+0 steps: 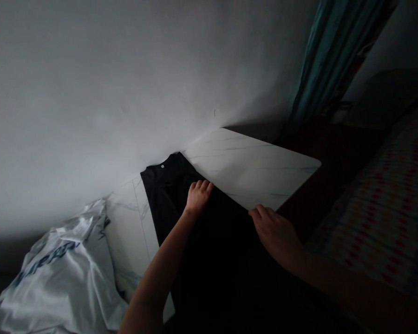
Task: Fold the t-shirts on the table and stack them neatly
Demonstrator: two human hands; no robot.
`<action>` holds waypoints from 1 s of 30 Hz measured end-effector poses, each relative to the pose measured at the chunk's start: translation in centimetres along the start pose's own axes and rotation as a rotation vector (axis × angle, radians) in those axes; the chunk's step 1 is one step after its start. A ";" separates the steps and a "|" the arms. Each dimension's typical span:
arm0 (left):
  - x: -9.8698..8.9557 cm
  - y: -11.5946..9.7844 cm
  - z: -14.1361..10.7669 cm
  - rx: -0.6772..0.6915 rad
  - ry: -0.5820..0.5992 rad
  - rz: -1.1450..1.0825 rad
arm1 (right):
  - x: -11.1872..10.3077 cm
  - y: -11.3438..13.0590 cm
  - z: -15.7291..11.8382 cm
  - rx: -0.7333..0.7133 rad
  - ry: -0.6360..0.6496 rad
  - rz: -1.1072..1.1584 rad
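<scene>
A black garment [167, 185] with a small white label at its neckline lies on the white marbled table [257, 162], its neck end near the wall. My left hand [198, 195] has its fingers curled over the garment's right edge. Farther down that same edge, my right hand [270, 227] pinches the cloth near the table's front side. The lower part of the garment runs toward my body and is lost in darkness.
A white shirt [69, 278] with dark lettering is heaped on the left of the table. Behind stands a pale wall [125, 83]. A teal curtain [327, 55] hangs at the upper right, above a colourful patterned cloth [379, 222].
</scene>
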State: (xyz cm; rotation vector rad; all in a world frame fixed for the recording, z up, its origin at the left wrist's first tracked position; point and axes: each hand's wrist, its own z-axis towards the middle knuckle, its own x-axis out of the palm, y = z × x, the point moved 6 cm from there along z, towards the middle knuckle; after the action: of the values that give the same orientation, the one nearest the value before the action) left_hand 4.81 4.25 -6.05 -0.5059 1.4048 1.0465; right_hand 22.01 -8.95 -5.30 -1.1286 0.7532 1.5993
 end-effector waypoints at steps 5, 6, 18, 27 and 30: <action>-0.1 3.8 -0.5 0.063 -0.017 0.012 | -1.0 0.3 -1.2 -0.147 -0.079 0.250; -0.1 4.4 -0.8 0.098 -0.025 -0.006 | -1.1 0.6 -1.5 -0.185 -0.089 0.314; 2.8 5.1 -2.6 0.253 0.102 -0.009 | 2.1 3.1 -1.2 -0.298 0.294 0.802; 1.4 9.5 -2.5 -0.189 -0.072 -0.268 | 4.9 3.7 14.9 -0.275 0.127 0.683; 1.4 15.0 -2.7 -0.703 -0.183 -0.187 | 8.5 6.8 19.9 -0.291 0.125 0.605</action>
State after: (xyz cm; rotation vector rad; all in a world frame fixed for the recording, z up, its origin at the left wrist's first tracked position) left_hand -9.21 9.79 -3.55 -0.9999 0.7828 1.3841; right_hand 8.86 9.56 -6.17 -1.2906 1.0344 2.2129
